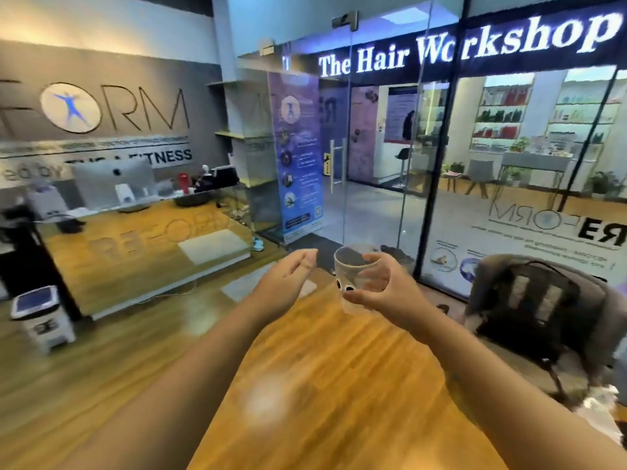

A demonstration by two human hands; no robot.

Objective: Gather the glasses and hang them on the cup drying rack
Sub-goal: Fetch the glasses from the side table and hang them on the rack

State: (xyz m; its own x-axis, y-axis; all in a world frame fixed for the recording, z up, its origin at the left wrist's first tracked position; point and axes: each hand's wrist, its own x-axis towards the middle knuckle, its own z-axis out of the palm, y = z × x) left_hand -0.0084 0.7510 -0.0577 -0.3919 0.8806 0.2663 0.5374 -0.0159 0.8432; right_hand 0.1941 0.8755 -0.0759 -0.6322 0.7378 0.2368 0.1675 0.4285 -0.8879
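A clear drinking glass (pixel 354 266) is held upright in the air above the far end of a wooden table (pixel 322 385). My right hand (pixel 383 288) is wrapped around its lower half from the right. My left hand (pixel 288 276) hovers a little to the left of the glass, fingers loosely curled and apart, holding nothing. No cup drying rack shows in this view. The picture is blurred by motion.
A grey chair with a black backpack (pixel 529 307) stands at the table's right. A wooden reception counter (pixel 142 245) with a monitor is at the left, a small white bin (pixel 42 317) beside it. Glass doors (pixel 339 171) and glass walls lie ahead.
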